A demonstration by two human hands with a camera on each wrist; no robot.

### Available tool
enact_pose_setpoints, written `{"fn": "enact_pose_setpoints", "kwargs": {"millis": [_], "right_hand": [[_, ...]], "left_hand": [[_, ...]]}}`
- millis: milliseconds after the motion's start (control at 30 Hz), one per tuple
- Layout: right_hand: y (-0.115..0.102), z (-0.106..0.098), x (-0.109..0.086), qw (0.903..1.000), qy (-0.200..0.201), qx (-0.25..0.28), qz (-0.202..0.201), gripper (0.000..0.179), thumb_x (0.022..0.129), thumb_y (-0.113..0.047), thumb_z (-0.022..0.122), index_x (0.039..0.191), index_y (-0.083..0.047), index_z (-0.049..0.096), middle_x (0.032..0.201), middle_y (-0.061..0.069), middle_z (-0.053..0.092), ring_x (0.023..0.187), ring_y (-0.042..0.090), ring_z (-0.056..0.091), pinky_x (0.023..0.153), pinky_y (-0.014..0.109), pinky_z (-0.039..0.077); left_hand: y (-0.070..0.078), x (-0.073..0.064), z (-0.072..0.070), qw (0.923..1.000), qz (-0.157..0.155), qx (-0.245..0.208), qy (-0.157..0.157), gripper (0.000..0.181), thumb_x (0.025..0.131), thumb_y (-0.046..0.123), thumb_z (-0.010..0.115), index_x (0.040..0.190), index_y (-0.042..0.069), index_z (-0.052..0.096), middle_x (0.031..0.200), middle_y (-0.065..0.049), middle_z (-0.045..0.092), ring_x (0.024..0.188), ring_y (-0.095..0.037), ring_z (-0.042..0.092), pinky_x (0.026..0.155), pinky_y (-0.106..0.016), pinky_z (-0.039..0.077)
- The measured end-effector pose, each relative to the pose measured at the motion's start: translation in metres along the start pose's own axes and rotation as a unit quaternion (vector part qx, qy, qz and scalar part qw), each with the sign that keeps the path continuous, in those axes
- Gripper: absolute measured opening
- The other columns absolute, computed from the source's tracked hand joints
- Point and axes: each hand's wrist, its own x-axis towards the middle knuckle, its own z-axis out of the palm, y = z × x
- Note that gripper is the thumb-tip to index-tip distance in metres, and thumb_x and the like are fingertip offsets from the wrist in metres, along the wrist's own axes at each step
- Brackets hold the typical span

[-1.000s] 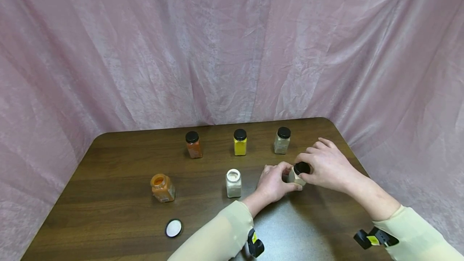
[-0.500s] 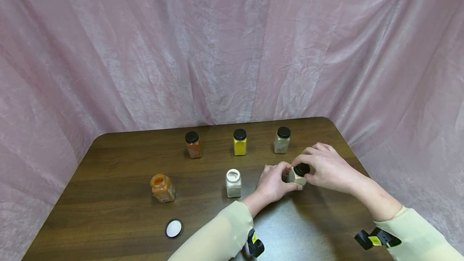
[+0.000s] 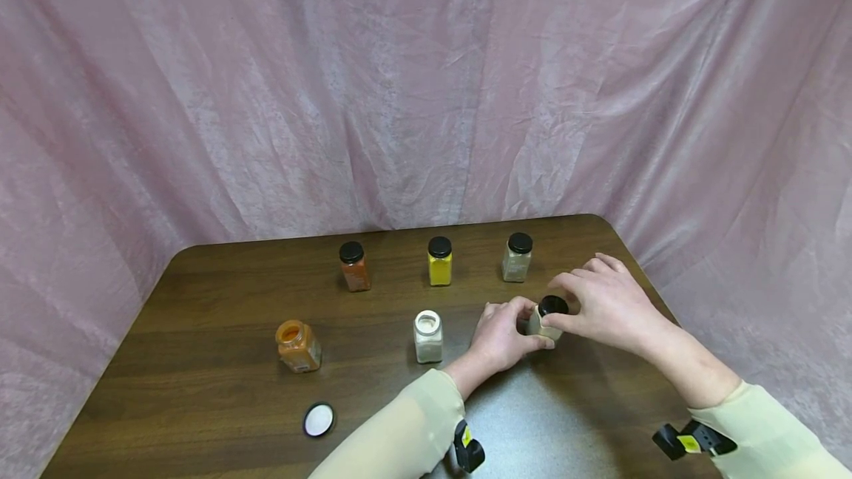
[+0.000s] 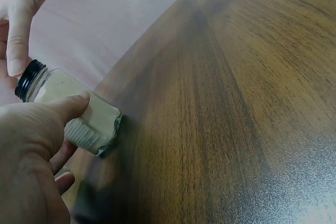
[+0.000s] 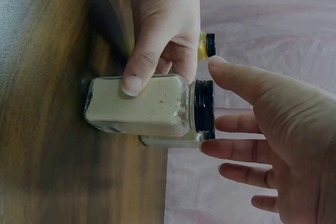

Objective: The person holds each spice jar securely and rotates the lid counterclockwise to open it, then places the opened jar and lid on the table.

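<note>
My left hand (image 3: 504,333) grips a square glass jar of beige powder (image 5: 142,106), thumb on one side and fingers on the other. The jar stands upright on the table and its black lid (image 5: 203,106) is on. Around that lid my right hand (image 3: 602,305) is spread, fingers fairly straight. In the right wrist view its thumb (image 5: 231,74) is just off the lid, while some fingertips lie at the lid's edge. Left of my left hand is a lidless jar of white powder (image 3: 429,342). An uncapped jar of orange powder (image 3: 301,350) stands further left.
Along the back stand black-capped jars: one red-orange (image 3: 356,274), one yellow (image 3: 440,270) and one pale green (image 3: 516,266). A loose lid (image 3: 319,419) lies upturned at the front left of the wooden table (image 3: 200,301). A pink curtain (image 3: 426,94) hangs behind.
My right hand has turned back and forth at the lid, and its fingers and thumb are now wider apart. My left hand and the jar have stayed in place.
</note>
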Motion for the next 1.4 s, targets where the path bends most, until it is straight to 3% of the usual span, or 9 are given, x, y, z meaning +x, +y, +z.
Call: {"fn": "enact_pose_setpoints", "kwargs": {"millis": [333,833,1400], "right_hand": [[-0.0019,0.0022,0.0027,0.9995,0.007,-0.019,-0.022,0.034,0.074,-0.053,0.087,0.091,-0.026,0.072,0.065,-0.018,0.045,0.086,0.022,0.054,0.112,0.06,0.024],[-0.0036,0.002,0.0048,0.9977,0.018,-0.03,-0.059,0.027,0.072,-0.038,0.087,0.093,-0.027,0.074,0.082,-0.009,0.065,0.092,0.026,0.06,0.11,0.063,0.028],[-0.0052,-0.0002,0.0039,0.997,0.012,-0.011,-0.075,0.034,0.07,-0.024,0.085,0.102,-0.028,0.075,0.093,-0.006,0.067,0.101,0.029,0.06,0.108,0.063,0.03]], "left_hand": [[0.0018,0.0,-0.0004,1.0,-0.007,-0.002,-0.007,0.049,0.077,0.046,0.09,0.116,0.029,0.066,0.113,0.015,0.07,0.114,-0.016,0.051,0.095,-0.033,0.042],[0.0012,0.0,-0.0007,1.0,-0.001,0.004,-0.006,0.048,0.077,0.047,0.09,0.115,0.03,0.066,0.111,0.016,0.07,0.112,-0.014,0.052,0.095,-0.032,0.041],[-0.0012,0.0016,0.0006,0.9998,0.015,0.016,0.004,0.049,0.077,0.047,0.09,0.115,0.028,0.066,0.107,0.016,0.07,0.108,-0.013,0.053,0.094,-0.03,0.041]]}}
